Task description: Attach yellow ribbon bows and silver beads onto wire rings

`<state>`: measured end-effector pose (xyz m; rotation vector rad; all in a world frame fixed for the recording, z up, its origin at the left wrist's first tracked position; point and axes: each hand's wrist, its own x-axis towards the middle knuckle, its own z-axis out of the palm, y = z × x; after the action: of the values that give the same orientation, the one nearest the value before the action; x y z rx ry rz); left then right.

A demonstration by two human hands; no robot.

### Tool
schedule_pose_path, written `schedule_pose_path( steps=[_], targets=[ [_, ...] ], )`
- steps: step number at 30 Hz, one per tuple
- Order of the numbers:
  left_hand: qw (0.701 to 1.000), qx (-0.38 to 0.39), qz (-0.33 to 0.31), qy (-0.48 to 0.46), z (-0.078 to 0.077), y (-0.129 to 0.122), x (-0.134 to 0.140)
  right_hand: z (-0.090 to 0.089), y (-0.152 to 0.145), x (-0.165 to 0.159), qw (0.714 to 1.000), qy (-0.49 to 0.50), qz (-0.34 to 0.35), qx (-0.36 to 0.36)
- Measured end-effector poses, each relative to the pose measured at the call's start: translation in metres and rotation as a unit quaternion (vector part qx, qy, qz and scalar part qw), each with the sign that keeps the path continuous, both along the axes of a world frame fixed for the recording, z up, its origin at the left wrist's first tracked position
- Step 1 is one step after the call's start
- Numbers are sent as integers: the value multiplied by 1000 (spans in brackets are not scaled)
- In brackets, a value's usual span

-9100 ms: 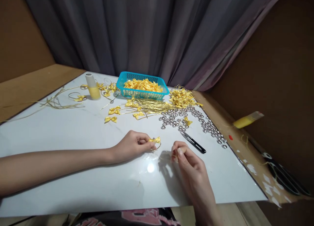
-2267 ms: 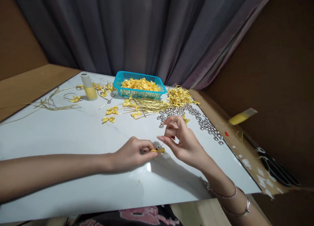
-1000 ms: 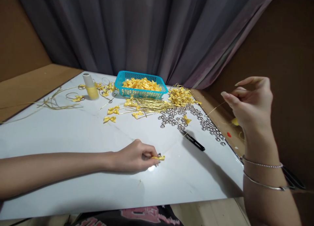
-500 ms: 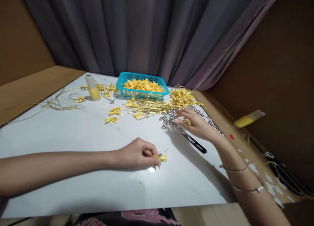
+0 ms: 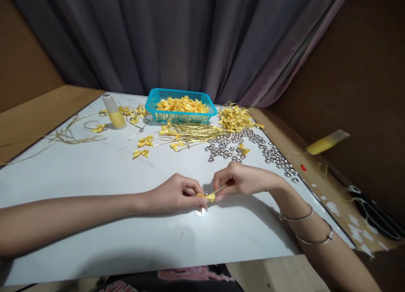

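Between the fingertips of my left hand [image 5: 175, 194] is pinched a small yellow ribbon bow [image 5: 211, 197], just above the white table [image 5: 110, 178]. A small silver bead [image 5: 206, 193] shows right behind the bow. My right hand [image 5: 242, 180] is closed in a pinch on a thin gold cord [image 5: 219, 189], which runs taut from the bow. Beyond the right hand lie many loose silver beads [image 5: 221, 150], with another yellow bow [image 5: 243, 150] among them. The black-handled tool is hidden beneath my right hand.
A blue basket [image 5: 152, 106] of yellow bows stands at the back. Gold cords [image 5: 199, 132] and a pile of corded bows [image 5: 236, 118] lie near it. A yellow thread spool [image 5: 115, 114] stands at left; another spool [image 5: 327, 143] and black scissors [image 5: 376, 214] are at right.
My right hand has come back from the silver beads toward the left hand and taken hold of the gold cord. A yellow bow now shows on the beads where that hand was.
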<state>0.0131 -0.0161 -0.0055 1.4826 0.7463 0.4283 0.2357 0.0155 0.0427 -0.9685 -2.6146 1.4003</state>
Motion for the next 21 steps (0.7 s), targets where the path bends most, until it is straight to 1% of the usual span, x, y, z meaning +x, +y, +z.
schedule_pose_path(
  steps=[2,5,8,11,13,15,19,21],
  targets=[
    [1000,-7,0,-3,0,0,0,5,0,5,999,5,13,-30],
    [1000,-14,2,0,0,1,0,9,1,7,994,65,21,-85],
    [1000,-5,1,6,0,2,0,7,2,3,977,163,34,-130],
    [1000,4,-5,3,1,2,0,4,1,-2,958,222,38,-179],
    [1000,6,-7,0,1,1,0,3,1,-4,950,238,22,-199],
    [1000,13,-5,5,1,1,0,0,1,-5,937,269,-3,-224],
    [999,28,-2,22,0,1,0,-9,0,-9,885,344,-59,-308],
    [999,34,-5,26,0,1,0,-13,-1,-12,872,350,-78,-333]
  ],
)
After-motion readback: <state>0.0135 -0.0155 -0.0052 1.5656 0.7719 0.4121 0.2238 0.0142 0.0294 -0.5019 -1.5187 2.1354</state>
